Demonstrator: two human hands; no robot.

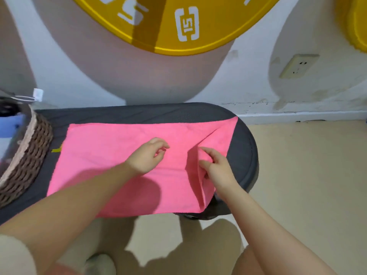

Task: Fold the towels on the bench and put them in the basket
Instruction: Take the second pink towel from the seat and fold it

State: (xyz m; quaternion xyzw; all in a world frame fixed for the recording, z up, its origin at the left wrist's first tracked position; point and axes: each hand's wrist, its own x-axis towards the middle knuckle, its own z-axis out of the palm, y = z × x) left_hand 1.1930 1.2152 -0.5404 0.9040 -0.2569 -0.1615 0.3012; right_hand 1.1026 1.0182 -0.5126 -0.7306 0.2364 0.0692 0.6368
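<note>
Pink terry cloth covered most of the bench [244,151] — one towel [111,155] spread nearly flat across the dark grey padded top, its far edge running close to the bench's back and its near edge hanging slightly over the front. Toward the right end the cloth was not flat: a ridge of fabric rose there, with a long crease running from the towel's far right corner down to its near edge.

The right hand [216,167] had hold of that ridge, thumb and fingers curled in and pinching a bunch of the pink cloth, lifting it a little off the bench. The left hand [147,155] was over the middle of the towel, fingers loosely bent and the thumb near the fingertips; it seemed to have nothing in it, though whether the fingertips touched the cloth I cannot tell. Both forearms reached in from the lower edge of the view, bare.

At the left end of the bench stood the basket [33,147] — woven from dark brown rope with a pale lining at the rim. Only part of it showed, and something blue lay inside, too cut off to name. A small yellow tag [56,149] peeked out just beside the towel's left edge.

Behind the bench stood a white wall [248,82] with a socket [297,65] on the right, and beige floor [307,175] spread to the right.
</note>
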